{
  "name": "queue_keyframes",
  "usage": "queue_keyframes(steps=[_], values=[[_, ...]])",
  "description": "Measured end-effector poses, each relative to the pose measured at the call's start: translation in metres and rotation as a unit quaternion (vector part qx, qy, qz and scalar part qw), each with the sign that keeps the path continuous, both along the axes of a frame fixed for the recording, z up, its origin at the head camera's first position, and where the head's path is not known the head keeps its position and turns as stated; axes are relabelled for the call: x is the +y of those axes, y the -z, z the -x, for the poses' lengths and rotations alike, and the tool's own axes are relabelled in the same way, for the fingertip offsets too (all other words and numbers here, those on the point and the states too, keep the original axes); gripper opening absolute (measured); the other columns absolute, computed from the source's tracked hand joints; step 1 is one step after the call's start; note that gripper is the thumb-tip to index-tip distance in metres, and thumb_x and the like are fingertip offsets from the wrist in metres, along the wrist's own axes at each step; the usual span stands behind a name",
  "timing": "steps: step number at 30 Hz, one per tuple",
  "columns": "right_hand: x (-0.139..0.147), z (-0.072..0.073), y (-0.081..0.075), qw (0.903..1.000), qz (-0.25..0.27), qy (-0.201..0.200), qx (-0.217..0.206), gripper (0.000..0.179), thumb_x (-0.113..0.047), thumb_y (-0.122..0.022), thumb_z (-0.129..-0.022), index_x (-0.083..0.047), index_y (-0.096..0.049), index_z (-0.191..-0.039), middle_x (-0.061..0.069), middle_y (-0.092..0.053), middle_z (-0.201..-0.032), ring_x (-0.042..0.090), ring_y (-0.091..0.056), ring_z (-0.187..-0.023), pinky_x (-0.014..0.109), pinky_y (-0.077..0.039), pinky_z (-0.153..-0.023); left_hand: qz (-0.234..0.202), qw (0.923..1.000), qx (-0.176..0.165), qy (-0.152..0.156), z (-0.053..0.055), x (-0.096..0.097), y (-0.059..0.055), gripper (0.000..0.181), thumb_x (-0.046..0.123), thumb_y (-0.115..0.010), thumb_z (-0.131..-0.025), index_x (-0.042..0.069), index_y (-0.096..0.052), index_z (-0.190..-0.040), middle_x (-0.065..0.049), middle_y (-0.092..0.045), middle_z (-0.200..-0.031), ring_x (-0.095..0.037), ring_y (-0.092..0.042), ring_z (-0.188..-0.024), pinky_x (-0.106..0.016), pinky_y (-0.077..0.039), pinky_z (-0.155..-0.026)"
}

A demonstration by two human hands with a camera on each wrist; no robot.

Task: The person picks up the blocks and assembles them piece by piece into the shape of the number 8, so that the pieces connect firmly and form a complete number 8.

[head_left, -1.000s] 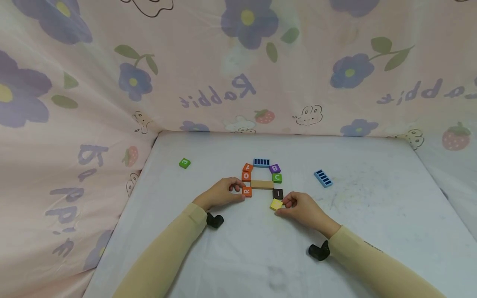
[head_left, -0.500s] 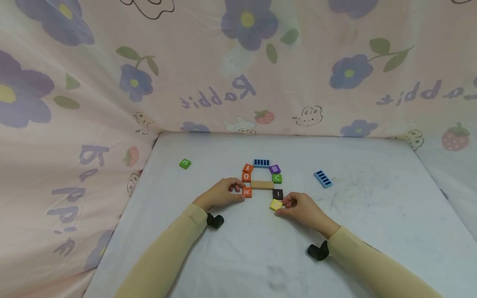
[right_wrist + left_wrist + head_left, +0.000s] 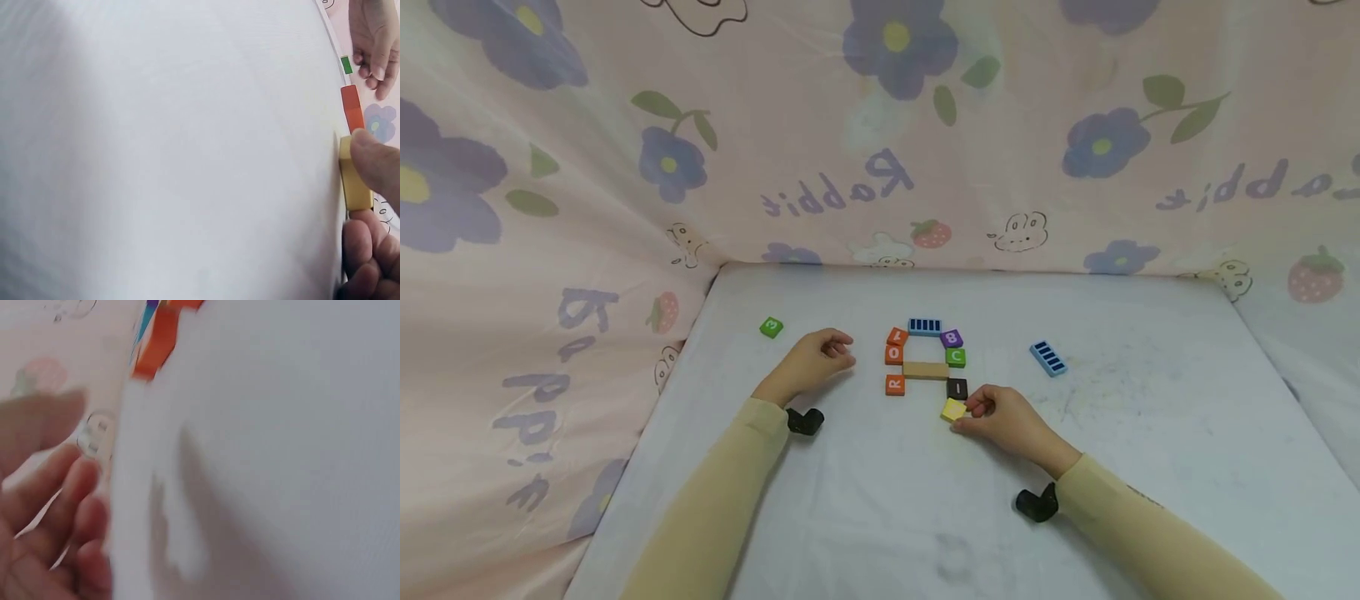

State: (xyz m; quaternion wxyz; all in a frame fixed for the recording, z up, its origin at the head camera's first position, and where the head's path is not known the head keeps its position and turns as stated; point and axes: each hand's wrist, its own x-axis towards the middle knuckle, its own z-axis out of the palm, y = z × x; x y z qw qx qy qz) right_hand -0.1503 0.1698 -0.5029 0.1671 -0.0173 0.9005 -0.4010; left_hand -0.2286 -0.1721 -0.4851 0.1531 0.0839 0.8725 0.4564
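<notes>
My right hand [image 3: 1006, 419] pinches a yellow square block [image 3: 953, 410] between thumb and fingers, just below a black block [image 3: 957, 388]. In the right wrist view the thumb [image 3: 378, 165] lies against the side of that yellow block [image 3: 355, 178]. With nothing in it, my left hand [image 3: 811, 360] hovers over the table left of the orange R block [image 3: 895, 384], fingers loosely bent. Seen from the left wrist, its fingers [image 3: 56, 506] are apart from the orange block [image 3: 157, 347]. A green block marked 3 [image 3: 771, 327] lies beyond the left hand.
Two orange blocks [image 3: 894, 354], a striped blue block [image 3: 925, 327], a purple block [image 3: 952, 338], a green C block [image 3: 956, 357] and a wooden plank [image 3: 926, 370] form an arch outline. Another striped blue block [image 3: 1048, 357] lies at right. A printed curtain [image 3: 820, 183] borders the white table.
The left hand has let go of the orange R block and moved left and away, towards the green block. The right hand stays at the yellow block.
</notes>
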Motion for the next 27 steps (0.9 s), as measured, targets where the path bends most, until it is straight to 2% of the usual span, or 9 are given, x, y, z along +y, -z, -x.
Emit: queue_keyframes(steps=[4,7,10,14,20,23,27], values=[[0.000,0.000,-0.001,1.0000,-0.002,-0.003,0.004,0.044,-0.039,-0.085,-0.072,-0.009,-0.063,-0.095,0.003,-0.058,-0.086,0.019,-0.051,-0.079,0.033,-0.044,-0.069,-0.004,0.9958,0.048,-0.078,0.004,-0.023,-0.011,0.051,0.037,-0.070,-0.089,0.012,-0.054,-0.132,-0.008,-0.052,-0.124,-0.025,-0.045,-0.109,-0.041,-0.044,-0.084],[0.000,0.000,-0.001,1.0000,-0.001,-0.003,0.002,0.044,-0.039,-0.085,-0.072,-0.009,-0.063,-0.095,0.003,-0.059,-0.086,0.019,-0.051,-0.079,0.033,-0.044,-0.069,-0.011,0.9907,0.067,-0.118,0.007,-0.040,-0.016,0.058,0.037,-0.069,-0.090,0.010,-0.049,-0.137,-0.015,-0.044,-0.133,-0.032,-0.041,-0.115,-0.045,-0.042,-0.088],[0.001,-0.001,-0.001,1.0000,-0.001,-0.004,0.003,0.044,-0.039,-0.085,-0.072,-0.009,-0.063,-0.094,0.003,-0.059,-0.086,0.019,-0.051,-0.078,0.033,-0.044,-0.069,-0.007,0.9857,0.068,-0.154,0.010,-0.055,-0.015,0.064,0.040,-0.070,-0.089,0.009,-0.045,-0.140,-0.018,-0.040,-0.135,-0.035,-0.039,-0.119,-0.046,-0.040,-0.092],[0.001,0.000,0.000,1.0000,-0.001,-0.006,0.004,0.044,-0.040,-0.085,-0.071,-0.010,-0.063,-0.094,0.002,-0.059,-0.086,0.019,-0.051,-0.078,0.033,-0.044,-0.070,0.017,0.9794,0.051,-0.195,0.011,-0.071,-0.009,0.068,0.040,-0.070,-0.088,0.010,-0.042,-0.142,-0.019,-0.034,-0.138,-0.036,-0.034,-0.122,-0.048,-0.038,-0.096],[0.002,0.000,0.000,1.0000,0.002,-0.009,0.001,0.044,-0.039,-0.085,-0.071,-0.010,-0.063,-0.095,0.002,-0.059,-0.086,0.019,-0.051,-0.078,0.033,-0.044,-0.070,0.024,0.9760,0.013,-0.216,0.013,-0.088,0.007,0.075,0.042,-0.070,-0.087,0.009,-0.036,-0.145,-0.022,-0.029,-0.141,-0.038,-0.033,-0.129,-0.051,-0.035,-0.100],[0.002,0.001,0.001,0.9999,0.005,-0.011,0.001,0.044,-0.039,-0.085,-0.071,-0.010,-0.063,-0.095,0.002,-0.059,-0.086,0.019,-0.051,-0.078,0.033,-0.044,-0.070,0.011,0.9771,-0.002,-0.213,0.014,-0.095,0.015,0.078,0.043,-0.070,-0.087,0.007,-0.033,-0.145,-0.021,-0.031,-0.140,-0.036,-0.035,-0.128,-0.050,-0.034,-0.101],[0.002,0.001,0.001,0.9999,0.005,-0.012,0.003,0.043,-0.039,-0.085,-0.071,-0.010,-0.063,-0.095,0.002,-0.059,-0.086,0.018,-0.051,-0.078,0.034,-0.043,-0.070,0.001,0.9800,-0.011,-0.199,0.017,-0.101,0.019,0.080,0.043,-0.070,-0.087,0.005,-0.032,-0.145,-0.019,-0.036,-0.139,-0.035,-0.036,-0.127,-0.048,-0.033,-0.103]])
